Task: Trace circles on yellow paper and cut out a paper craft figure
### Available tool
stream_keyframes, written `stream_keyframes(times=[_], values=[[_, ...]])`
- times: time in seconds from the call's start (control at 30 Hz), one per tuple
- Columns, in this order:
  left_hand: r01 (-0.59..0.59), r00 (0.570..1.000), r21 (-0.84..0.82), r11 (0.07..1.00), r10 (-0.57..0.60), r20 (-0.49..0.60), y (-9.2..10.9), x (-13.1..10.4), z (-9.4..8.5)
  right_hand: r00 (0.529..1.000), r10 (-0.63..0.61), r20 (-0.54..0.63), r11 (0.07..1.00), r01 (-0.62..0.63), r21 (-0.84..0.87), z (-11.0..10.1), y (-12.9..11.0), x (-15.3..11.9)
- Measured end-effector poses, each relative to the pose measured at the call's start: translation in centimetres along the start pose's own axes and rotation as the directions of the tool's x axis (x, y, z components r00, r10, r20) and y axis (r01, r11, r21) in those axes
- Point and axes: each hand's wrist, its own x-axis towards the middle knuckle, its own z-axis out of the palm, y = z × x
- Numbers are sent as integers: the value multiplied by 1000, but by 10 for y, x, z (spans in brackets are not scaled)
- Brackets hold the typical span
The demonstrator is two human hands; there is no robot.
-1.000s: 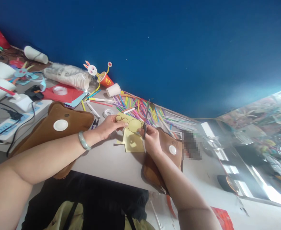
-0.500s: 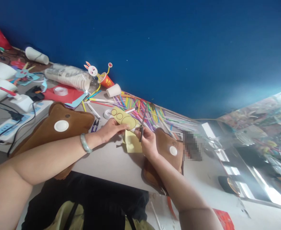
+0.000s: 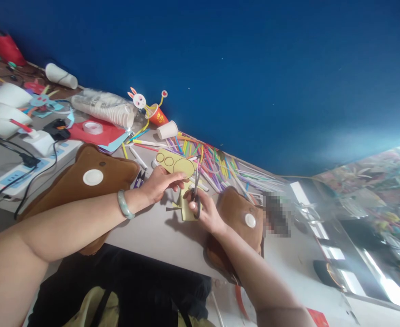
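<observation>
Holding scissors (image 3: 196, 180) to a yellow strip (image 3: 174, 160) above the counter (image 3: 145, 240)

The left grip (image 3: 161, 184) pinches the yellow strip, its three drawn circles showing. The right grip (image 3: 208, 211) is closed around the scissors' handles, blades upright at the strip's right end, beside the largest circle (image 3: 183, 167); whether they bite, I can't tell from here. This looks like the cutting-out step, and the next move probably calls for turning the strip so the blades follow that curve.
</observation>
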Motion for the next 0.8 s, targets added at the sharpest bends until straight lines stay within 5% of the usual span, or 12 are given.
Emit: stream_keyframes(times=[0.8], values=[[83, 992, -77, 994, -75, 104, -13, -1, -5, 999, -40, -35, 999, 40, 4, 3, 4, 0]])
